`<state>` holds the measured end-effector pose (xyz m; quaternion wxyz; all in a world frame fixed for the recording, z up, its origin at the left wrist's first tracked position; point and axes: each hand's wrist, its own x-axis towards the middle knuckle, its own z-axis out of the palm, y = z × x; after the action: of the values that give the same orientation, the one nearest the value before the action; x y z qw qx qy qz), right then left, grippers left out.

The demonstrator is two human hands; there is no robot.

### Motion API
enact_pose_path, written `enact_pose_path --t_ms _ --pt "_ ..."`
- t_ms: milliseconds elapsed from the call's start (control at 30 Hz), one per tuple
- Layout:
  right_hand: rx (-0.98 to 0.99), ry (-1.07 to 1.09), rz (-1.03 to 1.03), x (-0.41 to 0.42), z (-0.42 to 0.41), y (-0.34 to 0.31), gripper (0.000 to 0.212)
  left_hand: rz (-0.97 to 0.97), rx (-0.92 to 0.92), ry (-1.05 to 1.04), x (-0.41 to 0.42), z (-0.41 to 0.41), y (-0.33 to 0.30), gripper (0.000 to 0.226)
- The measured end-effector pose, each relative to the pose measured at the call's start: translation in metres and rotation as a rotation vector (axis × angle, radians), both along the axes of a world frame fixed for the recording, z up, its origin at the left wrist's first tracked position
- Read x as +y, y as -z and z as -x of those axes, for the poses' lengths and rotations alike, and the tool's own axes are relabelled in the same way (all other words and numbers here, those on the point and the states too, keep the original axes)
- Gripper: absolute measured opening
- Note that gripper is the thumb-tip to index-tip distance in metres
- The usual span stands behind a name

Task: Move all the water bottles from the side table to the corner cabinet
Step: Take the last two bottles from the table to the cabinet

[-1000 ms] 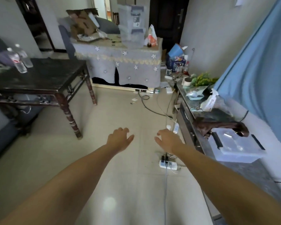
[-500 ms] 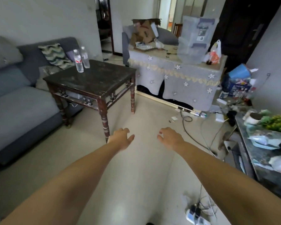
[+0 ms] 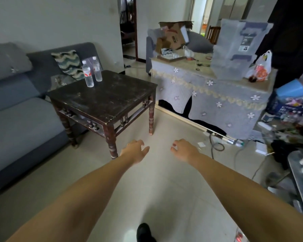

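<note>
Two clear water bottles stand upright at the far left corner of a dark wooden side table [image 3: 112, 100]: one with a red label [image 3: 88, 75] in front, the other [image 3: 97, 69] just behind and to its right. My left hand [image 3: 135, 151] and my right hand [image 3: 184, 150] are stretched out over the floor in front of me, both empty with fingers loosely apart. The left hand is beside the table's near leg, well short of the bottles. No corner cabinet can be made out in this view.
A grey sofa [image 3: 16, 110] with a patterned cushion [image 3: 68, 64] runs along the left wall behind the table. A cloth-covered table [image 3: 213, 95] carries a cardboard box, clear bins and a bag. Clutter and cables lie on the floor at right. A low cabinet edge [image 3: 301, 182] shows far right.
The view has swung left and moved closer to the side table; the bottles now sit nearer the middle. Both hands stay empty and outstretched.
</note>
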<state>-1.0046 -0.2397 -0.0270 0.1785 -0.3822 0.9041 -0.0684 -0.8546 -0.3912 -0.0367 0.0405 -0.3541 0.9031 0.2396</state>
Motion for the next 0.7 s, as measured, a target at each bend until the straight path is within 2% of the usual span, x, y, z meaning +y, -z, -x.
enact_pose_path --t_ms 133,333,467,700 --pt "0.024 -0.019 0.035 -0.07 0.076 0.002 0.042 0.008 0.044 -0.018 -0.074 0.074 0.007 0.048" --pt "0.026 -0.023 0.093 -0.175 0.174 -0.023 0.042 0.006 0.083 -0.075 -0.182 0.17 -0.015 0.047" --pt "0.024 -0.039 0.103 -0.227 0.215 -0.031 0.04 0.043 0.095 -0.078 -0.238 0.214 -0.028 0.041" --pt "-0.001 -0.158 0.092 -0.331 0.287 -0.023 0.04 0.009 0.068 -0.179 -0.319 0.277 -0.011 0.046"
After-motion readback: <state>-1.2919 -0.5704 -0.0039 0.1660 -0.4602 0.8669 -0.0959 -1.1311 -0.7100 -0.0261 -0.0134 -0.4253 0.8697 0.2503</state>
